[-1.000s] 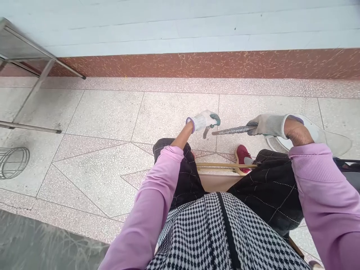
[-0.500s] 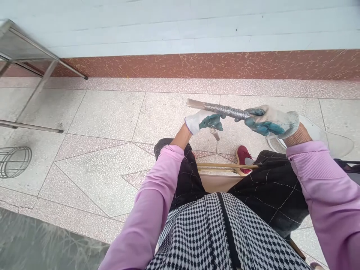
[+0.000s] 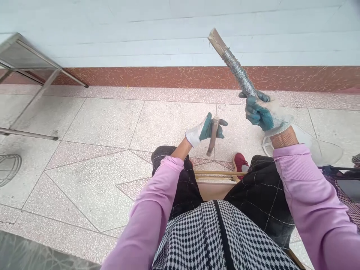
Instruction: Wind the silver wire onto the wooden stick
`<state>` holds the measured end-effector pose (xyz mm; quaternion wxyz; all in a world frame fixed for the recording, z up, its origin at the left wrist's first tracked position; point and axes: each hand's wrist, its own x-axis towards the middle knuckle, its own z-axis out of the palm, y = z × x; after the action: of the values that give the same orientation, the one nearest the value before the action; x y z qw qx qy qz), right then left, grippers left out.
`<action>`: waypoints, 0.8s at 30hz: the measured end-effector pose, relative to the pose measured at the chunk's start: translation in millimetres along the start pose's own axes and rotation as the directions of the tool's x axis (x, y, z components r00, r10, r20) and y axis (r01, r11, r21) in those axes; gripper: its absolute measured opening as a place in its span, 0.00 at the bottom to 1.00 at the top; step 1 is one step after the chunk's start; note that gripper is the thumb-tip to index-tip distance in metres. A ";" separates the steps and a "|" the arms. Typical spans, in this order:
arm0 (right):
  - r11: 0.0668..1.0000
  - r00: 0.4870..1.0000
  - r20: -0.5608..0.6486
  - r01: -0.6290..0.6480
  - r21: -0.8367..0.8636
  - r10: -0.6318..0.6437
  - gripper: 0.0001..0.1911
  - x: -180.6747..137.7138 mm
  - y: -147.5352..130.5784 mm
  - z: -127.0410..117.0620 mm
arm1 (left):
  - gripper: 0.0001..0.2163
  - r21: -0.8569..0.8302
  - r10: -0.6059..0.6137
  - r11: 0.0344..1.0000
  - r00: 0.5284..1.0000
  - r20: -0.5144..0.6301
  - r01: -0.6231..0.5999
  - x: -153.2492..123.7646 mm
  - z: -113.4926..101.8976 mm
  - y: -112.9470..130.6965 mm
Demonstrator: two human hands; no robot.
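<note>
Gloved hands hold a wire-wound stick and a short rod above a tiled floor.

The right hand (image 3: 263, 112), right of centre, has its fingers clamped round the lower end of the stick (image 3: 233, 63), which slants up toward the top of the frame, grey wire coiled along its middle. The left hand (image 3: 204, 130), at centre, has its fingers curled shut on the rod (image 3: 212, 135), held nearly upright. A red shoe (image 3: 239, 162) shows just below, a metal table (image 3: 19, 56) at upper left.

A metal table frame (image 3: 30, 71) stands upper left; a wire basket (image 3: 8, 168) sits at the left edge; a white fan guard (image 3: 323, 148) lies right.
</note>
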<state>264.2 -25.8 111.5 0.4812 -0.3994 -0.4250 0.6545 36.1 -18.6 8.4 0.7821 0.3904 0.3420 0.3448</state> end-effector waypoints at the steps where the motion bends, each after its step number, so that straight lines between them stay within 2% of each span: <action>1: 1.000 0.999 -0.042 0.004 -0.015 -0.005 0.26 -0.6 -1.6 1.0 | 0.28 -0.019 -0.001 1.000 0.997 0.071 0.002 -1.4 -3.8 -1.0; 3: 0.999 0.995 -0.100 0.001 -0.050 -0.006 0.26 -3.7 -3.3 2.1 | 0.27 -0.069 0.035 0.997 0.992 0.125 -0.026 -2.7 -11.9 -1.7; 5: 0.998 0.993 -0.114 -0.009 -0.060 0.002 0.26 -9.4 -2.1 1.9 | 0.25 -0.113 0.093 0.989 0.996 0.005 -0.092 -2.6 -19.5 0.6; 7: 0.999 0.992 -0.128 -0.021 -0.030 0.017 0.24 -16.6 1.8 1.3 | 0.24 -0.153 0.136 0.975 0.977 -0.162 -0.161 -2.1 -25.7 6.6; 11: 0.999 0.987 -0.158 -0.016 0.042 0.022 0.22 -27.1 13.9 2.4 | 0.25 -0.151 0.236 0.940 0.902 -0.362 -0.307 -5.8 -29.7 23.8; 15: 0.987 0.988 -0.154 0.013 0.162 0.013 0.25 -24.5 23.4 3.7 | 0.25 -0.002 0.384 0.895 0.774 -0.503 -0.446 -19.1 -22.1 36.1; 17: 0.982 0.987 -0.159 0.026 0.188 0.004 0.26 -19.8 25.9 2.3 | 0.25 0.038 0.469 0.850 0.722 -0.508 -0.525 -28.1 -19.3 41.0; 20: 0.981 0.986 -0.169 0.033 0.193 0.000 0.28 -12.7 28.1 -2.4 | 0.24 0.003 0.565 0.774 0.688 -0.455 -0.634 -41.5 -20.9 50.5; 22: 0.980 0.983 -0.182 0.034 0.195 0.002 0.28 -9.3 28.8 -5.7 | 0.22 -0.066 0.579 0.747 0.696 -0.425 -0.662 -49.4 -24.1 58.7; 24: 0.980 0.979 -0.202 0.032 0.198 0.009 0.27 -7.6 28.4 -7.7 | 0.16 -0.157 0.550 0.741 0.724 -0.416 -0.653 -56.2 -26.8 67.3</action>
<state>264.8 -36.8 83.1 0.5635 -0.4108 -0.3083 0.6470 -33.5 -23.0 68.0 0.6020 0.2945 0.2706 0.6911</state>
